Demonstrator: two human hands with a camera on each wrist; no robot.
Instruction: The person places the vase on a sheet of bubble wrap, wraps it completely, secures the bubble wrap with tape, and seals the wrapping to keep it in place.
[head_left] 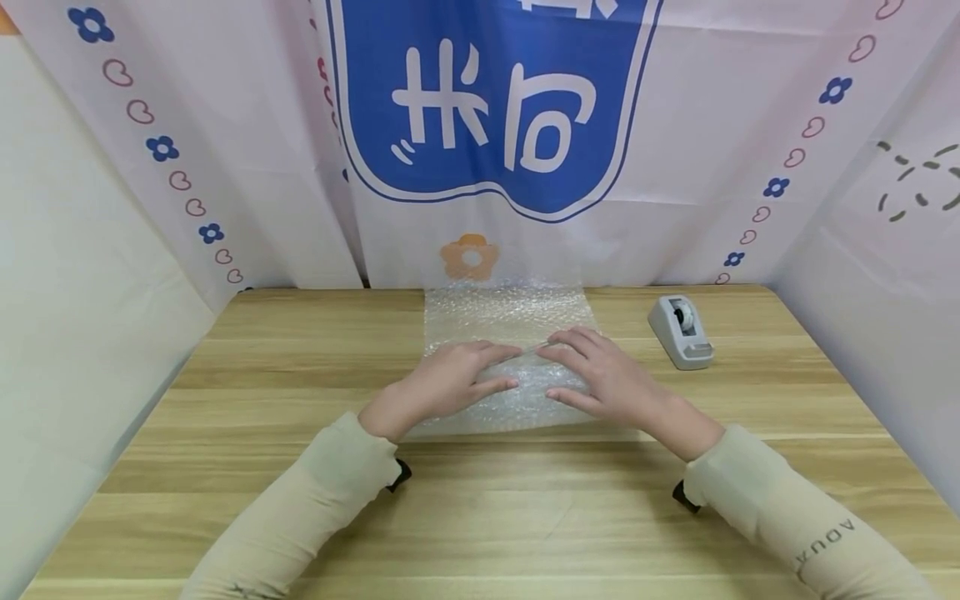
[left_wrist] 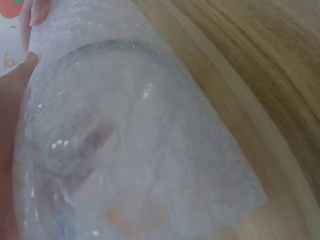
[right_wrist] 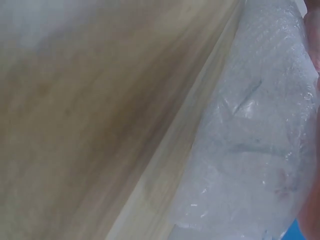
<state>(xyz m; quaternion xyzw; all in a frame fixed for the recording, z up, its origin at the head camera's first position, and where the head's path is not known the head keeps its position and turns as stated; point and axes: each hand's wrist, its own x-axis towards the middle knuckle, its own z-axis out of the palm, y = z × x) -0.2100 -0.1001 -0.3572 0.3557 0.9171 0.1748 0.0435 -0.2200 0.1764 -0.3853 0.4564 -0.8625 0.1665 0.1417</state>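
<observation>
At the middle of the wooden table (head_left: 525,521), toward its back edge, we see a sheet of bubble wrap (head_left: 510,312) under both hands, folded over at its near end. The left hand (head_left: 457,379) and right hand (head_left: 617,379) hold this folded part, thumbs on the near side and fingers along the far side, their tips close together but apart. Through the layers in the left wrist view we make out a curved clear edge (left_wrist: 112,44); what it belongs to is too veiled for us to tell. That view cuts off most of the hand at its left side, and the right wrist view shows only a blurred sliver of skin at its border. We can barely separate the sheet's far end from the pale curtain (head_left: 720,125), whose lettering is cropped above. A tape dispenser (head_left: 681,333) stands to the right, well clear of the wrap.
</observation>
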